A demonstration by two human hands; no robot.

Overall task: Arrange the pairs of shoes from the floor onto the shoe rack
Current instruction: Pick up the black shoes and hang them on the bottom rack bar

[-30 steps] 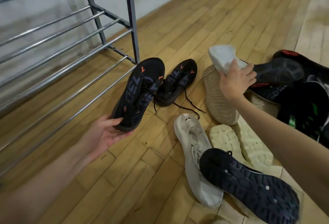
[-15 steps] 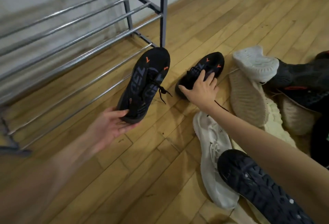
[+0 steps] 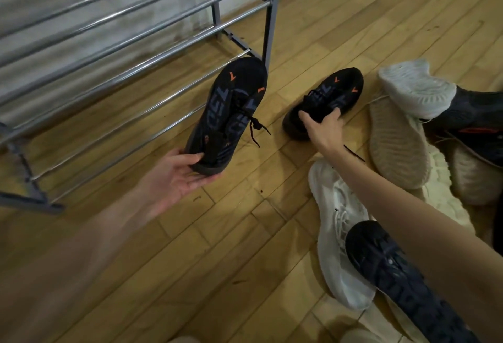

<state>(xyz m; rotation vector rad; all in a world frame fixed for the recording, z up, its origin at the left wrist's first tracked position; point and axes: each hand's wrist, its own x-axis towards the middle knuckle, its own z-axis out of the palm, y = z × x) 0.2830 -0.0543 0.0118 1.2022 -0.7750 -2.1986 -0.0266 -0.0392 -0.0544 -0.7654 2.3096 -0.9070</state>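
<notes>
Head view looks down on a wooden floor (image 3: 245,247) with a metal shoe rack (image 3: 136,35) at far left and a heap of shoes at right. In the left hand (image 3: 178,175) sits a black sneaker with orange marks (image 3: 227,114): its heel rests in the palm, the thumb lies over the heel's upper edge and the fingers curl beneath the sole, so this grip is grasping the shoe. The sneaker is raised off the floor, toe pointing away toward the rack's right post, just in front of the lowest chrome rails; its loose lace dangles on the right side. The right hand (image 3: 322,127) reaches to the matching black sneaker (image 3: 325,100), which lies on the floor right of the post. Thumb and fingers close over the collar of that shoe, so this grip is grasping it too; whether the shoe has left the floor cannot be told.

Nearer, a white sneaker (image 3: 337,236) lies on its side, partly under the right forearm and under a dark treaded sole (image 3: 402,274) that runs out of the picture at the bottom. Farther right, a white knit shoe (image 3: 416,88) rests atop a beige ribbed sole (image 3: 397,146). The dark shoes at the right edge are cut off and hard to separate. The left forearm is blurred.
</notes>
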